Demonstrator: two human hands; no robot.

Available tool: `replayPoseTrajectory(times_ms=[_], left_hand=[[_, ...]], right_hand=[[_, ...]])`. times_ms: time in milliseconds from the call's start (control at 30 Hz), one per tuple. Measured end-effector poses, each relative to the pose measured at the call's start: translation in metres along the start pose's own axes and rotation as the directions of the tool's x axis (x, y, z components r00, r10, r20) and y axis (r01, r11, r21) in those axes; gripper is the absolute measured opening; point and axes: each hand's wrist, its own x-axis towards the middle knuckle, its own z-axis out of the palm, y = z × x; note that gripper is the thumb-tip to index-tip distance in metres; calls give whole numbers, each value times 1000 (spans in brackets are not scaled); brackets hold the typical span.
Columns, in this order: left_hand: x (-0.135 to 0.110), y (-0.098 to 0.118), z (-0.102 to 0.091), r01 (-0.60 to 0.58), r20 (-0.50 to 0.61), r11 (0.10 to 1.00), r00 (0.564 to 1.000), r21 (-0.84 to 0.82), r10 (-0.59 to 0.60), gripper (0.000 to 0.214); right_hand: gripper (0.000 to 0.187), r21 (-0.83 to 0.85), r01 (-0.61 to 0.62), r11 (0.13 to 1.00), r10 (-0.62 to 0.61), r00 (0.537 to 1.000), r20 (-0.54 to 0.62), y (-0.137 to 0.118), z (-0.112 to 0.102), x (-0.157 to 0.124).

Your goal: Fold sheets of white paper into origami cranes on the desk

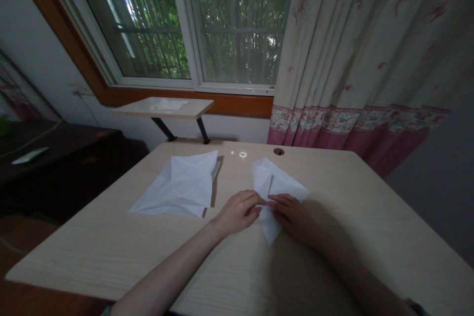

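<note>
A folded sheet of white paper (285, 182) lies on the table in front of me, with overlapping flaps and pointed corners. At its left edge, my left hand (239, 212) is closed, the curled fingers and thumb meeting on the paper near its middle. From the other side my right hand (296, 217) reaches across the sheet, its fingers stretched out and lying on the folds. The fingertips of both hands nearly touch. Part of the paper is hidden under the right hand.
To the left lies a loose pile of creased white sheets (188, 182). A small raised shelf (200, 106) on black legs carries another white paper (170, 104). A round hole (279, 151) sits near the table's far edge, below the window and curtain (333, 59).
</note>
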Motion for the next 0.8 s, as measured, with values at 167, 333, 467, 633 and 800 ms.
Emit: replayPoseTrajectory(times_ms=[167,333,467,633,800], left_hand=[[-3,-7,5,28,7,999,1000,21,-28,24],[-2,-10,7,34,22,996,999,77,-35,23],[-2,-11,6,55,17,994,998,98,-57,22],[-2,-10,5,86,24,992,996,91,-89,23],[-2,-11,6,90,13,993,996,76,-92,22]], right_hand=[[38,7,6,1000,-5,1000,-31,2,4,-1],[41,24,-4,1000,5,999,-46,2,4,-2],[38,24,-3,1000,4,999,-46,3,4,-2],[37,22,3,1000,-2,999,-34,3,4,-2],[38,24,7,1000,-6,999,-53,5,6,-2]])
